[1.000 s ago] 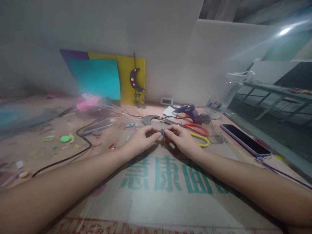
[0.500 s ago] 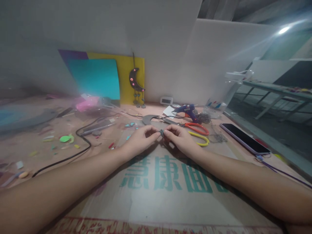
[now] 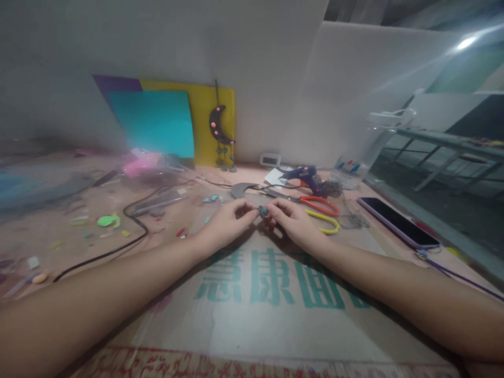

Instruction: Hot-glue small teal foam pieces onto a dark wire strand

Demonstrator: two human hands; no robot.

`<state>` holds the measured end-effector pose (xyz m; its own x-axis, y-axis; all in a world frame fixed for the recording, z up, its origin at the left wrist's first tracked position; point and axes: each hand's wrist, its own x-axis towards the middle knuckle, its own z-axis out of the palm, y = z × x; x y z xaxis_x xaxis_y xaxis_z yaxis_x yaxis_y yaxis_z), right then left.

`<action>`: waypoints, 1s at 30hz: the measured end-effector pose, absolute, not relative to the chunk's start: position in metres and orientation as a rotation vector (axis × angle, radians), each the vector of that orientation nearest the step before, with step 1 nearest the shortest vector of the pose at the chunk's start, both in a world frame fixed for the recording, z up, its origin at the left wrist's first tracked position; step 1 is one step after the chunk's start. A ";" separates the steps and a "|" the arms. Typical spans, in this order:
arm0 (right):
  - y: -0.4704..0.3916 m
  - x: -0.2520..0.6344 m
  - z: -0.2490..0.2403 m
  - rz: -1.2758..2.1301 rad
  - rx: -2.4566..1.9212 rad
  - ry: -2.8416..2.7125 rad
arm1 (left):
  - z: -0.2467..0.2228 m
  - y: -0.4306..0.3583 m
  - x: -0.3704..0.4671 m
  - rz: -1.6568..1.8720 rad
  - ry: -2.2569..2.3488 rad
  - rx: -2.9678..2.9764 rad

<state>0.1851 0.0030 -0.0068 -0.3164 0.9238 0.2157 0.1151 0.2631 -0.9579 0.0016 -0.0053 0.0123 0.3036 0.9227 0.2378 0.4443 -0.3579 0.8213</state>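
Note:
Between the fingertips of both hands sits a small grey-and-teal piece [image 3: 262, 211], too small to make out its exact kind. My left hand [image 3: 232, 220] pinches it from the left, and my right hand [image 3: 291, 218] pinches it from the other side. They hold it just above the printed board [image 3: 252, 331]. Just beyond my fingers lies a grey crescent cutout [image 3: 241, 190]. Scissors with an orange and a yellow handle [image 3: 321, 206] rest beside my right hand. Small teal scraps [image 3: 212, 198] are scattered near my left hand.
Behind, a dark moon ornament [image 3: 218, 126] with pink dots hangs before coloured sheets [image 3: 153, 123]. A blue glue gun [image 3: 305, 176], grey yarn [image 3: 331, 188] and a phone [image 3: 397, 221] lie to the right. A black cord [image 3: 134, 241] and foam scraps [image 3: 106, 220] cover the left.
The small piece has turned slightly between my fingertips and shows more of its teal side. Both hands stay in nearly the same place; the view has shifted a little.

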 end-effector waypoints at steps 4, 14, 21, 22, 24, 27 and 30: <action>0.002 0.185 -0.006 1.158 -0.974 -1.670 | 0.010 -0.005 0.001 0.964 1.199 1.944; -0.001 0.184 0.000 1.136 -0.976 -1.695 | 0.010 -0.004 0.001 0.974 1.193 1.937; -0.004 0.182 0.004 1.104 -1.020 -1.723 | 0.010 -0.005 0.000 0.974 1.161 1.943; -0.004 0.182 0.004 1.092 -1.022 -1.728 | 0.010 -0.005 0.000 0.978 1.150 1.936; -0.004 0.182 0.004 1.073 -1.019 -1.739 | 0.009 -0.004 0.000 0.997 1.128 1.923; -0.004 0.182 0.004 1.065 -1.010 -1.756 | 0.007 -0.003 0.000 1.011 1.122 1.922; -0.003 0.183 0.003 1.076 -0.998 -1.776 | 0.006 -0.003 0.001 1.005 1.137 1.929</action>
<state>0.1827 -0.0032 0.0027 -0.3555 0.9045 0.2355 0.2101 0.3228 -0.9228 0.0006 -0.0031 0.0064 0.3223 0.9054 0.2764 0.3855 -0.3922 0.8352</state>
